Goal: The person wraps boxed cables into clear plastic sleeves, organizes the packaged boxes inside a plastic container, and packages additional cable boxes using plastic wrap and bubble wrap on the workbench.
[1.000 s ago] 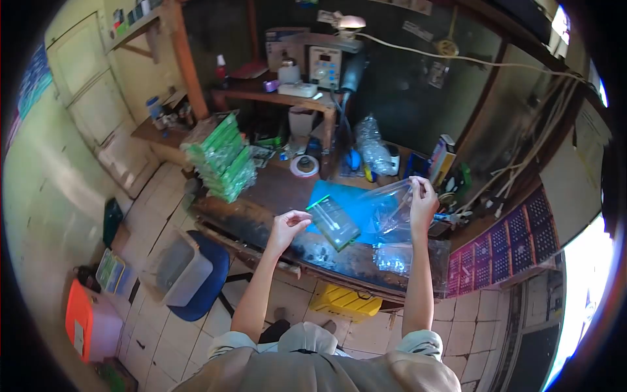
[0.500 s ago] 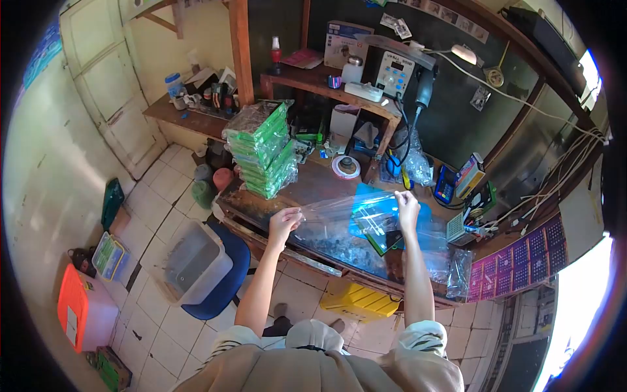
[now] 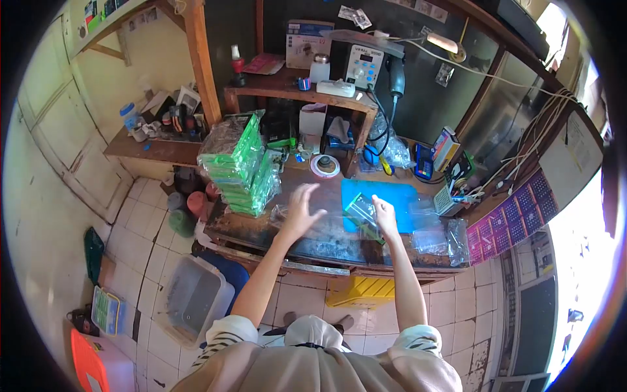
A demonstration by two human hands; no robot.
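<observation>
My left hand (image 3: 300, 214) hovers over the worn front part of the desk, fingers apart, with nothing gripped. A thin clear plastic sheet (image 3: 332, 225), hard to make out, stretches below it toward my right hand (image 3: 385, 213). The right fingers are pinched on that sheet, above the blue mat (image 3: 406, 196). Beneath the film lies a flat green and dark packet (image 3: 360, 205), partly behind the right hand. To the left of my left hand stands a tall stack of plastic-wrapped green packets (image 3: 238, 166).
Clear plastic bags (image 3: 432, 235) lie at the desk's right front. A white basket (image 3: 447, 204) and a blue card terminal (image 3: 424, 162) stand behind them. A hot-air station (image 3: 363, 66) sits on the raised shelf. Below are a grey bin (image 3: 196, 297) and a yellow crate (image 3: 359, 292).
My left hand has let go of the plastic sheet and opened. The right hand has moved slightly left and down. The sheet is no longer stretched taut, and the head view has shifted.
</observation>
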